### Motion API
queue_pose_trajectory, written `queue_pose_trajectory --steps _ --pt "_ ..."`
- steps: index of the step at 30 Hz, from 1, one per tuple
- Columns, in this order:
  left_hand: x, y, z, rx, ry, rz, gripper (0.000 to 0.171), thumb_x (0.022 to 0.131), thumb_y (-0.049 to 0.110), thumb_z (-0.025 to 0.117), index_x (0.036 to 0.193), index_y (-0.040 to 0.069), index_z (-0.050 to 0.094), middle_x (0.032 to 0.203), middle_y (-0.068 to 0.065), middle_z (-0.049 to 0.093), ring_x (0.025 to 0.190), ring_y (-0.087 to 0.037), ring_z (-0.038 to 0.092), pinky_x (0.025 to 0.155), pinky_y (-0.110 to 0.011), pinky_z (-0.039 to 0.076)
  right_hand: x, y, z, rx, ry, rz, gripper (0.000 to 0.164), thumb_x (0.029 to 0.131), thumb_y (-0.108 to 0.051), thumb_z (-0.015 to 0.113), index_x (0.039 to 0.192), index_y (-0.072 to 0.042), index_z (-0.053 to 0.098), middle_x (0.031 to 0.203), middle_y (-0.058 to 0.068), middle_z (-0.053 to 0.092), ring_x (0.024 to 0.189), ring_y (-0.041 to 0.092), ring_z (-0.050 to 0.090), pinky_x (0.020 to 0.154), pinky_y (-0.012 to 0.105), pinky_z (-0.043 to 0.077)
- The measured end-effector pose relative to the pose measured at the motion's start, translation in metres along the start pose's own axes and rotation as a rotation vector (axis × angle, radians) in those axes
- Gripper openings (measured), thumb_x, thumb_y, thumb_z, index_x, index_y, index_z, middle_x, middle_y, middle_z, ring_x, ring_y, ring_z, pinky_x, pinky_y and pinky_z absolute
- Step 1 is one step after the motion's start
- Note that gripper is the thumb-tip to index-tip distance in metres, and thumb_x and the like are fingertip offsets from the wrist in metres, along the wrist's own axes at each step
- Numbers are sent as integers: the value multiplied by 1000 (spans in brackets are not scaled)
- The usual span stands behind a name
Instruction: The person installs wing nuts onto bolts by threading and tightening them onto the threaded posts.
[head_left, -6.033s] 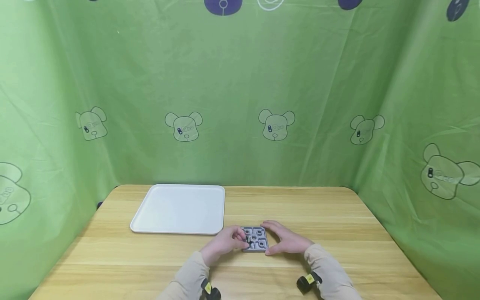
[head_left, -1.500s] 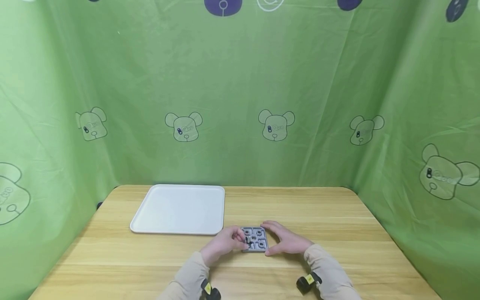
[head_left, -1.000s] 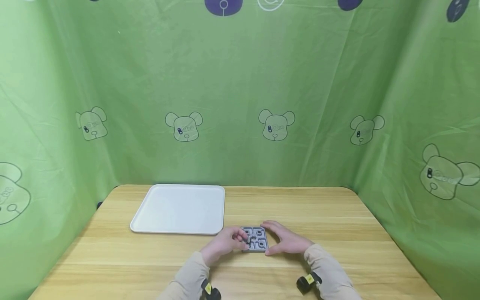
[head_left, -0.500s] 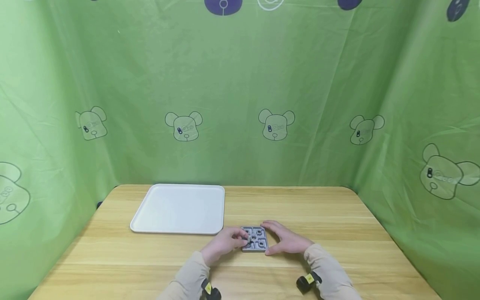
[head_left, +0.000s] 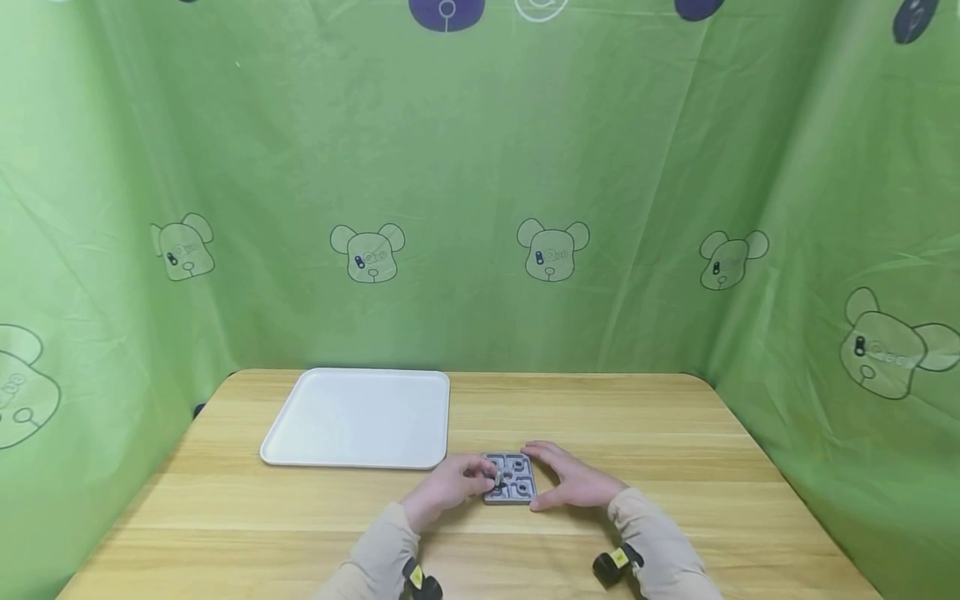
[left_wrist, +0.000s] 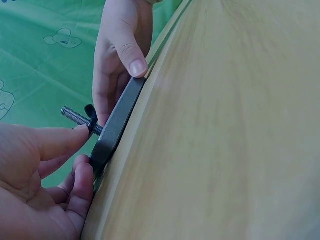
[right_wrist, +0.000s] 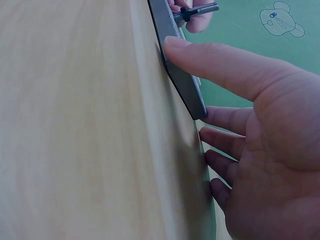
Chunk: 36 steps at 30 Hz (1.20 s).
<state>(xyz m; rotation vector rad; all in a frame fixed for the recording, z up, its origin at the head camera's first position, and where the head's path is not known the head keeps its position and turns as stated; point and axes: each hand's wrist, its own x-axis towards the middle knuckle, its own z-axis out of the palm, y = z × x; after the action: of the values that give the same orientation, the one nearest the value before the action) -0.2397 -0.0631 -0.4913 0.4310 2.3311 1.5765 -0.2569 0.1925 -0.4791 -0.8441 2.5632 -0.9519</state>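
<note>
A grey square metal plate (head_left: 517,477) with several round holes lies flat on the table between the hands. From its left part a threaded bolt (left_wrist: 72,115) stands up, carrying a dark wing nut (left_wrist: 91,118) low on the thread, close over the plate. My left hand (head_left: 452,482) pinches the wing nut, its thumb at one wing; the index fingertip is partly hidden. My right hand (head_left: 576,483) holds the plate from the right, with its thumb (right_wrist: 205,62) on the near edge and its index finger at the far corner.
A white rectangular tray (head_left: 356,417) rests on the wooden table (head_left: 637,417) at the back left. Green printed cloth (head_left: 480,167) hangs behind and along both sides. Each sleeve carries a black wrist camera (head_left: 613,567).
The left thumb and fingers have shifted slightly at the wing nut, whose wings now stand at a different angle. The right hand and the plate stay in place.
</note>
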Motion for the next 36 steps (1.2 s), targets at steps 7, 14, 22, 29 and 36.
queue_pose_trajectory --steps 7,14,22,29,36 --pt "0 1 -1 -44 3 -12 23 88 12 66 110 6 65 81 1 56 68 -13 49 56 -22 41 0 1 0 4 -7 3 95 76 -37 78 149 0 31 156 28 23 142 51 23 110 70 18" --pt "-1 1 0 -77 27 -43 22 81 12 71 99 4 59 83 0 56 69 -13 48 59 -24 39 0 0 -1 3 -9 9 95 76 -37 78 149 0 31 156 27 23 142 51 24 111 70 18" --pt "0 0 0 -59 18 -4 19 78 9 74 90 2 61 79 1 56 71 -14 48 62 -25 39 -1 -3 -1 10 -7 3 94 76 -35 78 148 2 31 156 29 23 142 52 23 111 70 17" --pt "0 1 1 -70 19 -25 16 82 11 72 93 4 63 79 1 55 66 -13 46 57 -24 38 -1 -5 -2 15 -6 4 94 76 -34 79 148 3 31 155 29 23 142 51 23 111 70 17" --pt "0 1 0 -75 2 -4 20 79 7 72 97 4 64 83 0 55 74 -14 49 64 -24 39 0 -3 -1 15 -7 5 95 76 -35 79 148 2 30 156 28 23 142 51 23 111 70 17"
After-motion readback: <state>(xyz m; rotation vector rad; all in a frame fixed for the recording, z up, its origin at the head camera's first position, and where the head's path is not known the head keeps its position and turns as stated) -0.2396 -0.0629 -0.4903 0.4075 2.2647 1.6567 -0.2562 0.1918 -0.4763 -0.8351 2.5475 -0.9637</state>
